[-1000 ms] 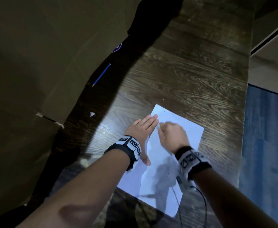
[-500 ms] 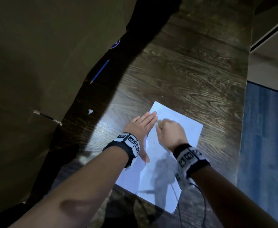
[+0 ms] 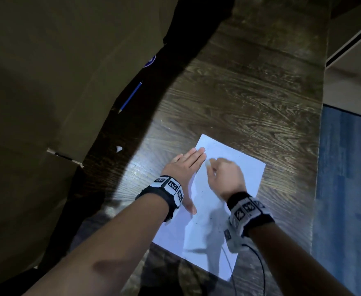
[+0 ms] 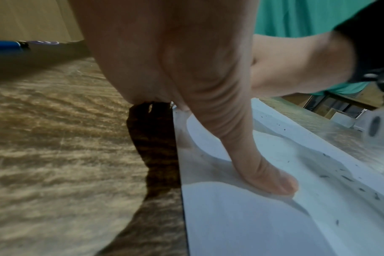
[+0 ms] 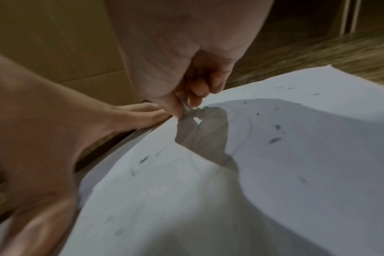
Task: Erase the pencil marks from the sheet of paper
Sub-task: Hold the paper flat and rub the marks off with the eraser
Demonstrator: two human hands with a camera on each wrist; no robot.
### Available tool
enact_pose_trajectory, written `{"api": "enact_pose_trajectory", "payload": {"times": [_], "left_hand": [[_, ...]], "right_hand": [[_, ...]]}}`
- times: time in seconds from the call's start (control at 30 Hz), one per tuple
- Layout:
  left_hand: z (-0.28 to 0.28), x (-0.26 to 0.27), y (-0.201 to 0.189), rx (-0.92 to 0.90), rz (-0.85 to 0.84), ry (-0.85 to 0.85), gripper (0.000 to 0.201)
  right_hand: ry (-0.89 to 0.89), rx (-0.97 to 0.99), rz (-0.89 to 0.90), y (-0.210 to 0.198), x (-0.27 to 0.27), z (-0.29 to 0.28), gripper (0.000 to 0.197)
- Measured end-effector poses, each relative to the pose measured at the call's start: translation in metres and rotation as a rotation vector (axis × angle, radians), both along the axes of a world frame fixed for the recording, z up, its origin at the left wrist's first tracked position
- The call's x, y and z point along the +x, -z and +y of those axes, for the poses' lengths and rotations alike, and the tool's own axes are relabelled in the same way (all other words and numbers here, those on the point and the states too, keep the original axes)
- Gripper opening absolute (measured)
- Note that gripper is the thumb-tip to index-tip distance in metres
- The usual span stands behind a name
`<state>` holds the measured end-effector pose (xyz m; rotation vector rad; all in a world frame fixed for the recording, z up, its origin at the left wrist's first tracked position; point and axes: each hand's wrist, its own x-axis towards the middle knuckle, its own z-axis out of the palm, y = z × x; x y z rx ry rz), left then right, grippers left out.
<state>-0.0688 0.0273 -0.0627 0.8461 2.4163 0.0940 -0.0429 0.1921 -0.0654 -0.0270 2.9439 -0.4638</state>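
Note:
A white sheet of paper [image 3: 246, 167] lies on the dark wooden table [image 3: 239, 92]. My left hand [image 3: 193, 155] lies flat on the sheet's left edge with straight fingers, and its thumb [image 4: 267, 175] presses the paper [image 4: 252, 225]. My right hand [image 3: 210, 165] pinches a small white eraser [image 3: 207, 164] against the sheet near its far left corner, just beside the left fingertips. In the right wrist view the eraser [image 5: 185, 106] touches the paper [image 5: 296, 164] under the curled fingers [image 5: 195, 93]. Dark eraser crumbs [image 5: 274, 140] are scattered over the sheet.
A blue pencil [image 3: 130, 97] lies in shadow at the far left, beside a large cardboard box [image 3: 58, 82]. A small white scrap [image 3: 118, 148] sits left of the paper. The table's edge runs along the right, with blue floor [image 3: 346, 189] beyond. A black cable [image 3: 259, 265] hangs from my right wrist.
My right hand has shifted slightly over the sheet's far left part with the eraser and is motion-blurred. My left hand has stayed flat in the same place.

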Motion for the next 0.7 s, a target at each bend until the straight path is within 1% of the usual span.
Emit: {"api": "enact_pose_trajectory", "payload": {"times": [0.1, 0.2, 0.3, 0.37, 0.43, 0.53, 0.6, 0.7], "left_hand": [[0.001, 0.0, 0.0, 0.008, 0.005, -0.002, 0.164], [0.0, 0.0, 0.002, 0.033, 0.001, -0.021, 0.163], [0.0, -0.001, 0.003, 0.033, -0.01, -0.016, 0.164], [0.0, -0.001, 0.003, 0.023, -0.01, -0.015, 0.164], [0.001, -0.001, 0.003, -0.004, -0.007, -0.007, 0.164], [0.002, -0.001, 0.001, -0.041, -0.001, 0.013, 0.165], [0.002, -0.001, 0.0, -0.041, -0.002, 0.011, 0.165], [0.001, 0.0, 0.001, -0.013, -0.004, -0.013, 0.163]], "right_hand": [[0.032, 0.014, -0.013, 0.0, 0.0, 0.0, 0.029], [-0.043, -0.001, 0.021, -0.002, 0.037, -0.002, 0.016], [-0.096, 0.009, -0.075, -0.006, 0.064, -0.003, 0.01], [-0.138, -0.017, -0.025, -0.008, 0.052, 0.0, 0.012], [-0.1, -0.003, 0.013, -0.01, 0.027, -0.002, 0.018], [-0.034, 0.014, -0.014, -0.009, -0.006, -0.005, 0.028], [-0.016, 0.021, -0.024, -0.009, -0.004, -0.004, 0.03], [-0.039, -0.06, 0.008, -0.015, 0.032, -0.004, 0.02]]}}
